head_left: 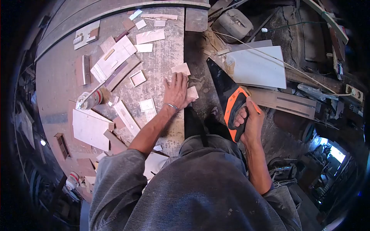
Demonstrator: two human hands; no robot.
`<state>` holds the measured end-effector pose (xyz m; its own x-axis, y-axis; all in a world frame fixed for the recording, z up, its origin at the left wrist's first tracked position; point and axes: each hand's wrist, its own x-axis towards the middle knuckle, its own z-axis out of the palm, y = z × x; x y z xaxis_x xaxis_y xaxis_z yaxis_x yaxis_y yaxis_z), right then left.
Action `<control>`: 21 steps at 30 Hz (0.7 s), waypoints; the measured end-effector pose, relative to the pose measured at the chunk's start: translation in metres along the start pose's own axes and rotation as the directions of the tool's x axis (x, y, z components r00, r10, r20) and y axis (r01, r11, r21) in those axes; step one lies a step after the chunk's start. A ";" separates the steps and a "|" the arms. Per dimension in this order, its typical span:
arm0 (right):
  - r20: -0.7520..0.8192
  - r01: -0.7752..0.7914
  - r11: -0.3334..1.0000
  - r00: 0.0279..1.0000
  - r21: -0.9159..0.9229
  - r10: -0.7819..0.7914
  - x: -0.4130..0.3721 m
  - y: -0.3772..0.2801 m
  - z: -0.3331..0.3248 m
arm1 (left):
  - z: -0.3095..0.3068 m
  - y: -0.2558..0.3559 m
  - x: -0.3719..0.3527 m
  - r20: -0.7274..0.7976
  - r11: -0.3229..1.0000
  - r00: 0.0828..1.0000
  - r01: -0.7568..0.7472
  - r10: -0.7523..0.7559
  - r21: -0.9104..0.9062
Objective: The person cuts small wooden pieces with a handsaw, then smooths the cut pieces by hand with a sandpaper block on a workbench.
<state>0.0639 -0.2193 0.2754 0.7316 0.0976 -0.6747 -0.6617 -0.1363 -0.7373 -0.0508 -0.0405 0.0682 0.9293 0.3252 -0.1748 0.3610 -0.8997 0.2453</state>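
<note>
My right hand [248, 119] is wrapped round the orange and black handle of a hand saw [221, 82]. The dark blade points up and to the left, off the workbench's right edge. My left hand [176, 90] lies on the workbench [165, 127] at that edge, fingers stretched out. Under its fingertips is a small pale wooden piece [181, 69]. A second small piece [192, 92] is beside the thumb and juts past the edge. The saw blade is apart from both pieces.
Wood offcuts, a small square frame [138, 78] and a glue tub with a brush [91, 99] are on the bench to the left. Right of the bench are a white panel [258, 67], a dirty jerrycan [232, 25], a cable and a power socket [354, 92].
</note>
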 end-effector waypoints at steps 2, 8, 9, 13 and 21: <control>0.041 -0.009 1.000 0.999 0.015 0.008 -0.002 0.001 -0.005 | -0.004 0.014 -0.009 0.070 0.999 0.997 0.034 -0.034 -0.005; 0.164 -0.009 0.992 0.986 0.125 -0.012 -0.017 -0.002 -0.027 | 0.005 -0.001 -0.021 -0.118 0.989 0.993 -0.021 0.004 -0.145; 0.168 -0.012 0.990 0.986 0.141 -0.012 -0.021 -0.001 -0.033 | -0.003 -0.009 -0.026 -0.138 0.958 0.990 -0.068 0.030 -0.278; 0.143 0.053 0.996 0.988 0.073 -0.063 -0.044 -0.011 -0.047 | -0.097 -0.043 -0.008 0.054 0.753 0.988 0.143 -0.142 -0.642; 0.114 0.085 0.993 0.991 -0.086 -0.075 -0.045 0.004 -0.043 | 0.043 -0.105 0.075 0.166 0.838 0.957 -0.115 0.237 -0.533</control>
<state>0.0352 -0.2662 0.3040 0.7558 0.2192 -0.6170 -0.5804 -0.2118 -0.7863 -0.0224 0.0658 -0.0119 0.9624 0.0494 -0.2673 0.2365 -0.6366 0.7341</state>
